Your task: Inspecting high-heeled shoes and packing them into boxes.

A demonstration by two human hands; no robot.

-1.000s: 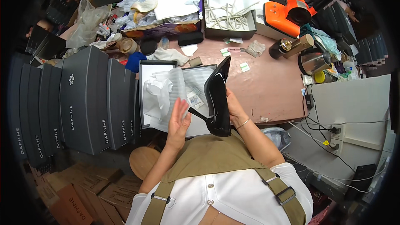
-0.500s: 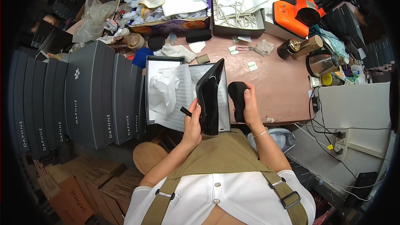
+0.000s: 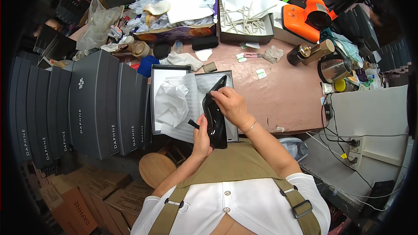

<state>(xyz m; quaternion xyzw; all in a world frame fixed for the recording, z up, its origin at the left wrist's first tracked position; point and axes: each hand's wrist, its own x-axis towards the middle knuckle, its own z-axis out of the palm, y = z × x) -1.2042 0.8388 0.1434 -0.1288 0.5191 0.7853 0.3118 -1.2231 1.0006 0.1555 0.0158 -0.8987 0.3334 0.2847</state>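
A glossy black shoe (image 3: pixel 216 128) with a narrow upper end is held over the open shoebox by my left hand (image 3: pixel 201 139), whose fingers are closed round its lower left side. From beside my left thumb a short black piece (image 3: pixel 193 124) juts to the left. My right hand (image 3: pixel 230 105) reaches across to the shoe's upper part, fingers bent and pinched at its opening. What lies between those fingers is hidden. Beneath, the shoebox (image 3: pixel 155 98) contains crumpled white tissue (image 3: pixel 172 102) and a ribbed white sheet (image 3: pixel 186 131).
Dark grey shoeboxes (image 3: pixel 93 104) stand upright in a row at left. Behind are a box of white sticks (image 3: pixel 244 21), an orange device (image 3: pixel 300 17) and a bin of wrapping (image 3: pixel 174 30). Black cables (image 3: pixel 342 135) hang at right. A round wooden stool (image 3: pixel 156 167) is below.
My right hand has moved left from beside the shoebox onto the shoe. The black rounded piece it held is no longer visible. The shoe has dropped slightly and turned in my left hand.
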